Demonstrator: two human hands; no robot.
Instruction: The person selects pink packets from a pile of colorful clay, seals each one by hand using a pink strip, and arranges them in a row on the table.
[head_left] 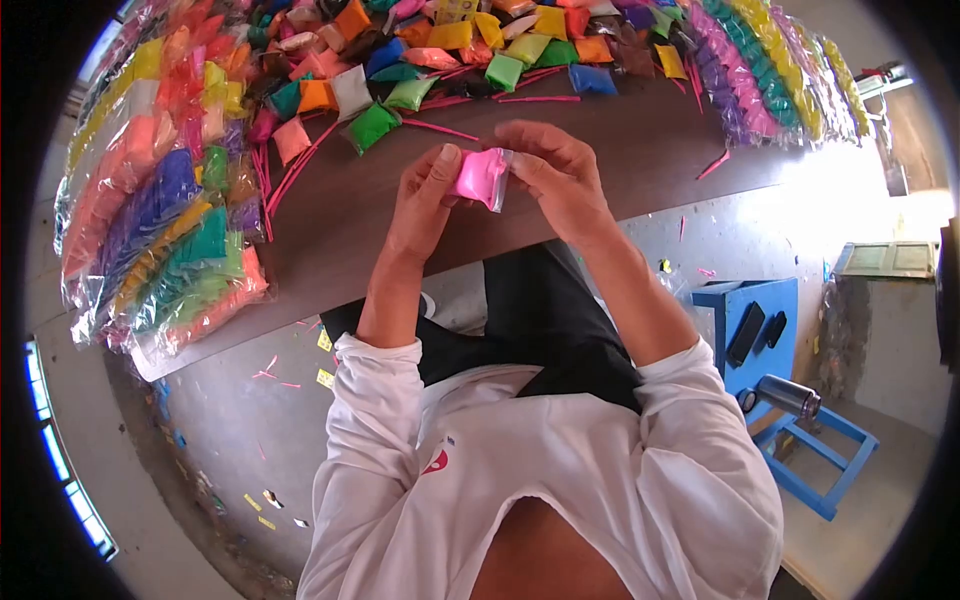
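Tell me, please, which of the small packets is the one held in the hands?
The bright pink packet, between the left hand and the right hand. It alone is held up; the other loose packets lie on the table.

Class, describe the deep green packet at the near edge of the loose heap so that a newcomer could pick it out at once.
On the brown table, find the heap of loose packets. At its near edge, beyond the left hand, look just nearer than the white packet. The deep green packet is darker than the pale green packet to its right.
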